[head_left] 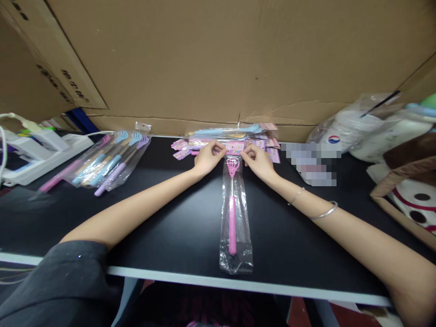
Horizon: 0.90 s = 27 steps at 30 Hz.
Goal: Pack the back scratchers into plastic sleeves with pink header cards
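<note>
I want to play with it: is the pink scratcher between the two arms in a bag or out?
In: the pink scratcher lies inside a clear bag, whose wrinkled plastic reaches past the handle.

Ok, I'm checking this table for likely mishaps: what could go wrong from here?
The pink card might end up crooked if the left hand and right hand pull unevenly at its ends. The packaged scratchers lie just behind the hands, so a nudge could disturb that pile. The clear bag ends near the front edge of the table, where clothing might catch it.
</note>
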Motion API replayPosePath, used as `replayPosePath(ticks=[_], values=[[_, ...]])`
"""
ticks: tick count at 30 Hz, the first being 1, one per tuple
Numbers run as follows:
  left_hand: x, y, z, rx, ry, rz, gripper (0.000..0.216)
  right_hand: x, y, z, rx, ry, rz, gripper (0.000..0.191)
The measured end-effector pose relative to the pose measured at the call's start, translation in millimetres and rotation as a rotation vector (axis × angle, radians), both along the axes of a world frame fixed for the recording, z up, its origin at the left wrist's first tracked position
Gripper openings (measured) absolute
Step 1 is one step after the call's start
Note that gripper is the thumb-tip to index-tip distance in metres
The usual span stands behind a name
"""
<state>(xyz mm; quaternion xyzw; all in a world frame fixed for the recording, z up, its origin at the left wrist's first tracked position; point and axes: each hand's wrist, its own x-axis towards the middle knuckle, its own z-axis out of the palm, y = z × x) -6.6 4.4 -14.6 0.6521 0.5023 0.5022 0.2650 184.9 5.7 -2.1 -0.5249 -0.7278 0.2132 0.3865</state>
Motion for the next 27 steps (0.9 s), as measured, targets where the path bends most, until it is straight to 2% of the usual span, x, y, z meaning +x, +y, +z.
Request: replayPosePath(ticks=[11, 27], values=[[1.0, 0.7, -3.1, -0.009, -0.02, -0.022, 0.011, 3.5, 1.9, -1.6, -0.041, -0.032, -0.013, 0.017], [4.3, -4.5, -0.2, -0.089, 0.051, 0.023, 0.011, 5.3, -0.9, -1.8, -0.054, -0.018, -0.01, 0.018]])
